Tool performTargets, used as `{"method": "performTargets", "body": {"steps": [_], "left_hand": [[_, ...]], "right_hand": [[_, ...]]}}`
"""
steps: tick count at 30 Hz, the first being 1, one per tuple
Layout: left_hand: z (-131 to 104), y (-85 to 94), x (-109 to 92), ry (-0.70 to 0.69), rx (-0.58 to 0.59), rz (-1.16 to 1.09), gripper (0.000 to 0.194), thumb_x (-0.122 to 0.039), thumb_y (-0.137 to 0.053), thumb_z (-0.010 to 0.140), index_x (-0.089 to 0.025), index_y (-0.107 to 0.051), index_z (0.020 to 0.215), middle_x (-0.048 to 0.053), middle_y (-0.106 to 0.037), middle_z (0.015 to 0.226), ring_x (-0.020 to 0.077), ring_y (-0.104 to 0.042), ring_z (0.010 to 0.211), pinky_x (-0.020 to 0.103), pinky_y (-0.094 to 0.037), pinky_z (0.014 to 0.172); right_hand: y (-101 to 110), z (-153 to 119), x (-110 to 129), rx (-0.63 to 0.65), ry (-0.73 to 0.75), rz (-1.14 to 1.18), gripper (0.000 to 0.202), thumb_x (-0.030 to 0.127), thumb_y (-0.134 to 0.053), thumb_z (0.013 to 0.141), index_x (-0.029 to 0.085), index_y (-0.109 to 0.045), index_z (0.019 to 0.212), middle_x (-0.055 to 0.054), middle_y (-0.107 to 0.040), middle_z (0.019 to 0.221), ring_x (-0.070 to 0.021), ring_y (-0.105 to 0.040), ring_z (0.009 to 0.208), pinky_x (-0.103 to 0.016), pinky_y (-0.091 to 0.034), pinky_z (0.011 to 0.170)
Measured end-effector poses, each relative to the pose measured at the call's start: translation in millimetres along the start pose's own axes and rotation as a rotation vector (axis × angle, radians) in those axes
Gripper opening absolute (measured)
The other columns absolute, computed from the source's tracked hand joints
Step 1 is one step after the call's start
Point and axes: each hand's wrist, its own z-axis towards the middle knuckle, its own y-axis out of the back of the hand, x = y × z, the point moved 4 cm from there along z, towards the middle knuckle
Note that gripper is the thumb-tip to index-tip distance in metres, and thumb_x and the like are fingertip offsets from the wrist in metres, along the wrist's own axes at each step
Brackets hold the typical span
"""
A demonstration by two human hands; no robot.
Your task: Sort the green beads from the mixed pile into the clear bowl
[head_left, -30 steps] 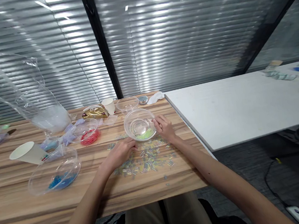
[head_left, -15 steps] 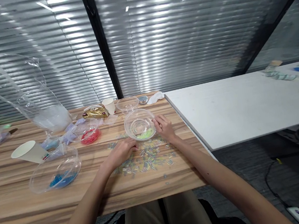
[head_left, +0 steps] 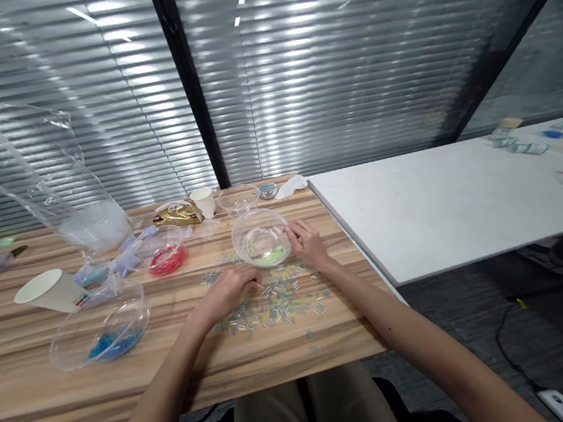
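Observation:
My right hand (head_left: 306,243) grips the right rim of a clear plastic bowl (head_left: 244,238), which leans toward me with yellow-green pieces (head_left: 272,256) gathered at its near side. My left hand (head_left: 233,287) rests on the table just in front of the bowl, its fingers curled together at the edge of a spread of small clear and yellowish tube-shaped pieces (head_left: 280,298). Whether those fingers pinch a piece is too small to make out. The loose pieces lie scattered on the wood between my forearms.
On the left stand a clear bowl with blue pieces (head_left: 107,347), a bowl with red pieces (head_left: 168,260) and a tilted paper cup (head_left: 51,292). Behind are a gold packet (head_left: 177,214), another paper cup (head_left: 203,203) and an upright plastic bag (head_left: 97,227). A white table (head_left: 413,217) adjoins on the right.
The view has shifted slightly. My right hand keeps its hold on the bowl's rim, and my left hand stays near the same place among the pieces.

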Motion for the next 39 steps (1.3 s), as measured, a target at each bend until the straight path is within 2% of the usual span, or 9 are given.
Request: {"method": "performTargets", "body": {"steps": [23,39], "left_hand": [[0.0,-2.1,-2.3,0.01,0.02,0.013,0.015,-0.005,-0.049,0.086,-0.016,-0.058,0.081,0.001,-0.062,0.08,0.0154,-0.054,0.074,0.024,-0.036,0.067],[1.4,-8.6,-4.7,0.042,0.113,0.014,0.013,-0.007,-0.048,0.086,-0.015,-0.059,0.084,0.004,-0.063,0.085,0.0157,-0.056,0.075,0.025,-0.04,0.066]], "right_hand": [[-3.1,-0.6,-3.1,0.052,-0.026,0.001,0.026,0.027,-0.037,0.095,0.02,-0.06,0.083,-0.006,-0.062,0.081,-0.0197,-0.057,0.08,-0.031,-0.043,0.071],[-5.2,0.0,-3.4,0.119,-0.047,0.011,0.026,0.025,-0.038,0.094,0.019,-0.062,0.084,-0.006,-0.062,0.082,-0.0196,-0.058,0.081,-0.03,-0.044,0.074]]}}
